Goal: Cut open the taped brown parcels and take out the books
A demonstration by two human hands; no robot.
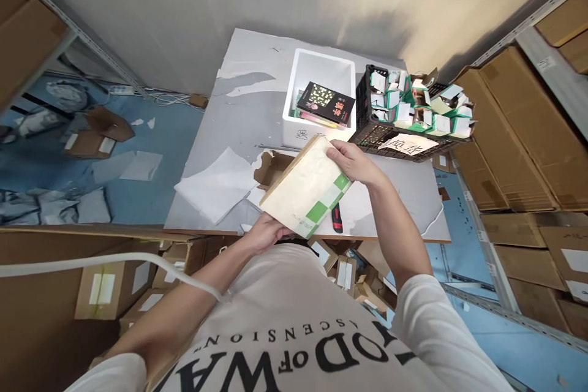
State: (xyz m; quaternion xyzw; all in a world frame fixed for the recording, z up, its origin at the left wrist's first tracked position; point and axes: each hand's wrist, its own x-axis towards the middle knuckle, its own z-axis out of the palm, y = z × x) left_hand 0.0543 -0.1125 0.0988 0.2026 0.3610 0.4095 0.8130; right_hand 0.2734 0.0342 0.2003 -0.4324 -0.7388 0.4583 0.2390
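A yellowed book (301,187) with a green and pale checked strip is tilted above the table's front edge, between my two hands. My left hand (267,233) grips its lower left corner from beneath, fingers partly hidden. At the upper right edge, my right hand (353,161) holds the book with the thumb on its cover. Under and behind the book lies a small torn-open cardboard box (271,168). A black and red utility knife (337,219) rests on the table just right of the book.
A white foam box (298,82) holds several books, a black one (325,104) on top. Beside it stands a black crate (367,116) packed with small green-white boxes. White paper (218,184) lies left on the table (248,49). Cartons (519,128) fill the right shelf.
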